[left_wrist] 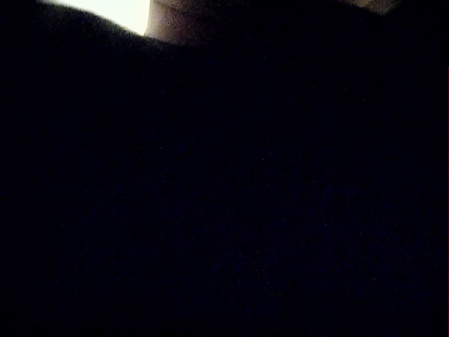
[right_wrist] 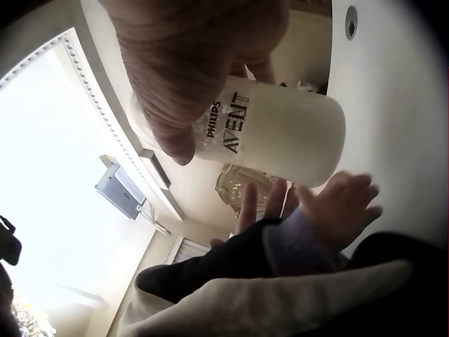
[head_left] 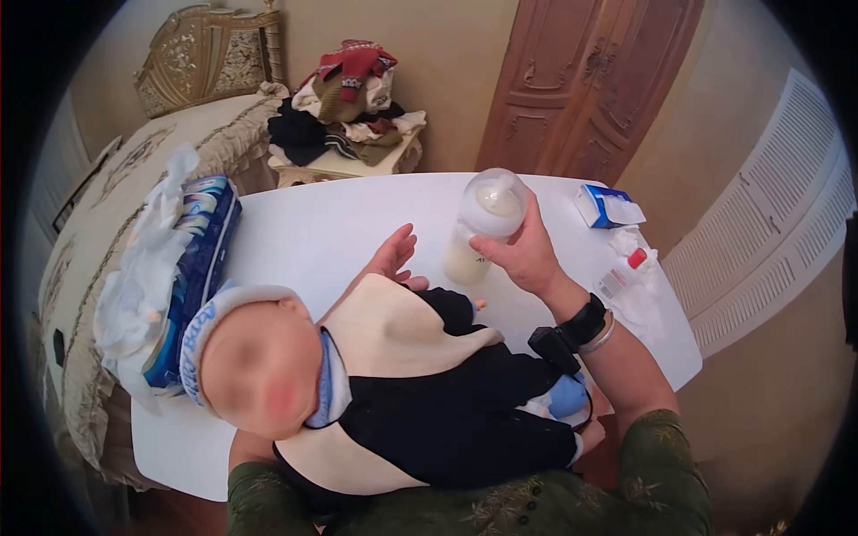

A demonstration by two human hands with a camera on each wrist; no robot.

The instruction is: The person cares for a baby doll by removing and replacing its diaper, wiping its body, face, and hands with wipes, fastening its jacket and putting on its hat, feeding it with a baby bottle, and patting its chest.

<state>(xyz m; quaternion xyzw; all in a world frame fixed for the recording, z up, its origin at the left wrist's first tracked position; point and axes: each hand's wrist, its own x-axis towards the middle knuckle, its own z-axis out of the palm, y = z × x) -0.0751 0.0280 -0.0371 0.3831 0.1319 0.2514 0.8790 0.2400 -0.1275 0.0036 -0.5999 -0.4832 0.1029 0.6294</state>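
My right hand (head_left: 529, 253) grips a baby bottle (head_left: 465, 262) of whitish liquid, thumb and fingers round its upper part, under a clear cap. In the right wrist view the bottle (right_wrist: 291, 133) is tilted and shows dark lettering. A baby doll (head_left: 429, 420) in a black and cream outfit and white-and-blue hat lies across my lap and left arm. My left hand (head_left: 393, 259) reaches out beyond its far side, fingers extended and holding nothing. The doll's small hand (right_wrist: 340, 210) is close below the bottle's base. The left wrist view is almost entirely dark.
The white table (head_left: 295, 214) carries a blue diaper pack (head_left: 210, 223) with white cloths (head_left: 143, 286) at left. At right are a blue-and-white box (head_left: 608, 207), a red-capped bottle (head_left: 621, 279) and crumpled tissues (head_left: 636, 313). Beyond stand a bed (head_left: 134, 170) and a clothes-piled nightstand (head_left: 384, 161).
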